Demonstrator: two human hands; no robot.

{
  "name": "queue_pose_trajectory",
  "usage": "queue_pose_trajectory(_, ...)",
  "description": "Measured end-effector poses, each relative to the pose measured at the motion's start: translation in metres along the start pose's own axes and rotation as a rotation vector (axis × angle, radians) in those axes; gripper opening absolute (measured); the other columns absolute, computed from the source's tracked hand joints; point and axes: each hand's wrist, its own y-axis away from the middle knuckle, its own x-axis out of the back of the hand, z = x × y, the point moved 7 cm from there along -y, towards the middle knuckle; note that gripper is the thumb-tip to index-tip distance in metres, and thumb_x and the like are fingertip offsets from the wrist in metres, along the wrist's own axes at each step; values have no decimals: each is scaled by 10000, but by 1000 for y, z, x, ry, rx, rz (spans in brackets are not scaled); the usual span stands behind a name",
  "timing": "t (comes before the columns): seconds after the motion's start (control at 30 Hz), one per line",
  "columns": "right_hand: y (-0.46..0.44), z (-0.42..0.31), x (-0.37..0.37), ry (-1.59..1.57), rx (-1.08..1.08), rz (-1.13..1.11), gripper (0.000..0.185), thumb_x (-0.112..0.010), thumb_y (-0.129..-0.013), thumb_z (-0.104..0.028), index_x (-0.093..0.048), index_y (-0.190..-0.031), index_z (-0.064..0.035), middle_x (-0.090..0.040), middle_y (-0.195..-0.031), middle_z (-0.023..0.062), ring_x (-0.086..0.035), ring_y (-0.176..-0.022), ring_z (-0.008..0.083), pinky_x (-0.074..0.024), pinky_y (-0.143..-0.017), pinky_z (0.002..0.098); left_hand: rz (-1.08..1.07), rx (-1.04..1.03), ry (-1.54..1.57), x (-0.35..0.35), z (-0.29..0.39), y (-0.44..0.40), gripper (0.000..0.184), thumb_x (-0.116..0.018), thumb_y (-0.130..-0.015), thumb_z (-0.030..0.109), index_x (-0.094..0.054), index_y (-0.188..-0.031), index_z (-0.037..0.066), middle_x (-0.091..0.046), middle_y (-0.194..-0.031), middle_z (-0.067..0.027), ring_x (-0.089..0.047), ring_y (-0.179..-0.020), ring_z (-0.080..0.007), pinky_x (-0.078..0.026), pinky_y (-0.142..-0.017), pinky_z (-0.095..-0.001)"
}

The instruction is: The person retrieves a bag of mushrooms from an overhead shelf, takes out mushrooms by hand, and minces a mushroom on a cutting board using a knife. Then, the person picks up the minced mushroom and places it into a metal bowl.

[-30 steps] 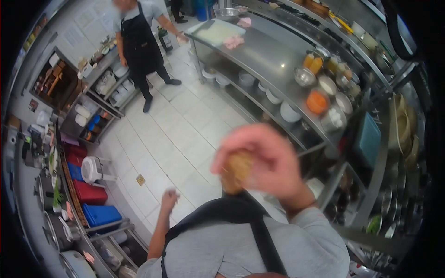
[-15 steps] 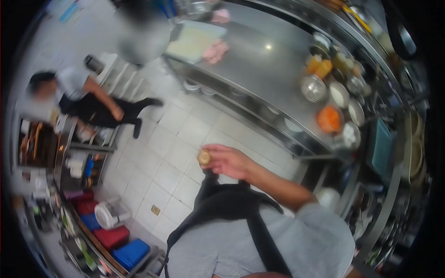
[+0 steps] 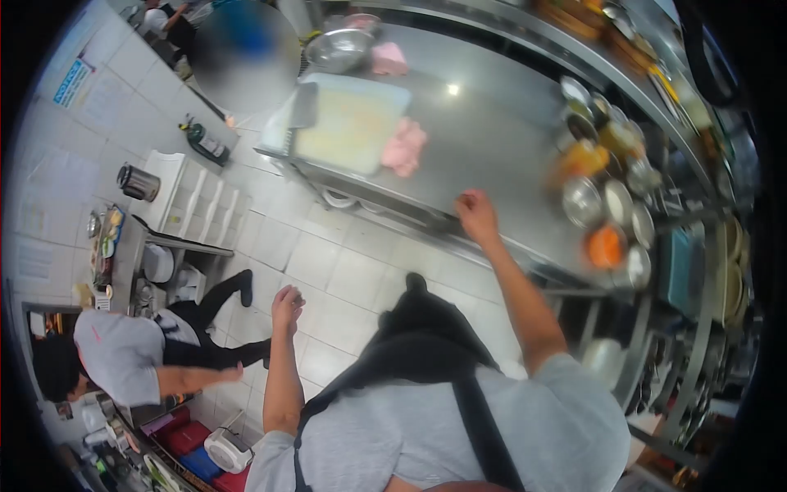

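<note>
Seemingly, the step was walking past: the right hand point(image 3: 477, 215) hung loosely curled near the steel worktable point(image 3: 500, 123), upper centre; the left hand point(image 3: 287, 310), half-closed, left of centre. Whether either held anything, I couldn't tell. Grasping there would call for spread fingers.

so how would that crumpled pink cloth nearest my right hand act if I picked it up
The pink cloth would probably hang floppy, as it lies in loose folds. It's likely light unless wet, being a small bunch, and unlikely to roll, given its uneven shape.
</note>
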Motion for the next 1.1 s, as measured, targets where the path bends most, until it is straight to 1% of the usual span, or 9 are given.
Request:
queue_pose_trajectory(0.17,-65,-32,-9,201,-25,-12,381,-747,-938,-260,-688,-1243,-41,-724,-1219,217,-688,-1130,377,-556,-971,475,40,-51,-249,-18,45,-32,480,-817,-951,324,-665,-1334,78,-710,-988,13,-670,-827,-114,-469,-707,-306)
queue_pose_trajectory(0.33,-112,-61,-51,638,245,-8,411,-797,-930,-267,-717,-1258,-32,-718,-1272,204,-673,-1187,365,-542,-1012,466,-48,191,-58,63,-42,-35,394,-843,-929,257,-709,-1250,72,-713,-934,2,-647,-749,-96,-432,-627,-260)
queue_pose_trajectory(0.5,-112,-202,-148,296,325,-324,512,-819,-936,-283,-691,-1376,-55,-695,-1332,226,-689,-1173,387,-563,-983,477,222,63,-96,56,89,-3,439,-881,-908,225,-700,-1270,53,-700,-950,-4,-668,-799,-104,-450,-656,-230)
queue_pose_trajectory(0.6,-76,-279,-287,-190,-80,-978,480,-681,-1072,-407,-650,-1419,-77,-729,-1266,167,-728,-1124,313,-600,-924,457,68,-364,-62,14,218,-46,529,-929,-847,142,-685,-1309,55,-724,-1084,-31,-689,-945,-131,-556,-808,-297)
queue_pose_trajectory(0.73,-25,-363,-418,-1035,-848,-1377,455,-512,-1161,-444,-628,-1442,-106,-710,-1308,115,-722,-1090,260,-604,-975,428,-205,-910,-575,-58,385,-75,659,-942,-830,158,-648,-1416,88,-618,-1464,-157,-654,-1280,-347,-527,-1091,-453)
queue_pose_trajectory(0.9,-142,-375,-405,-1033,-634,-591,233,-660,-1081,-266,-716,-1221,-88,-741,-1025,42,-662,-869,165,-488,-683,320,-304,-1102,-563,-3,487,-115,649,-920,-859,232,-643,-1429,93,-575,-1509,-215,-579,-1376,-432,-483,-1153,-480)
queue_pose_trajectory(1.0,-208,-321,-323,-227,-188,-4,170,-697,-1052,-215,-743,-1086,-55,-726,-981,70,-685,-867,179,-520,-721,347,-408,-1010,-626,32,504,-162,569,-883,-905,273,-666,-1396,83,-576,-1511,-217,-571,-1394,-425,-477,-1164,-464)
queue_pose_trajectory(1.03,-214,-309,-304,111,197,239,168,-712,-1022,-184,-747,-1032,-20,-731,-966,128,-689,-914,249,-532,-782,397,-495,-949,-627,36,509,-177,528,-867,-919,276,-680,-1373,80,-575,-1513,-217,-576,-1388,-422,-482,-1157,-461)
queue_pose_trajectory(1.1,-201,-294,-302,510,47,285,205,-759,-950,-161,-748,-1119,-46,-719,-1061,190,-653,-1099,387,-515,-991,504,-642,-863,-630,38,533,-201,447,-819,-959,289,-710,-1336,75,-574,-1519,-219,-600,-1362,-404,-496,-1140,-436)
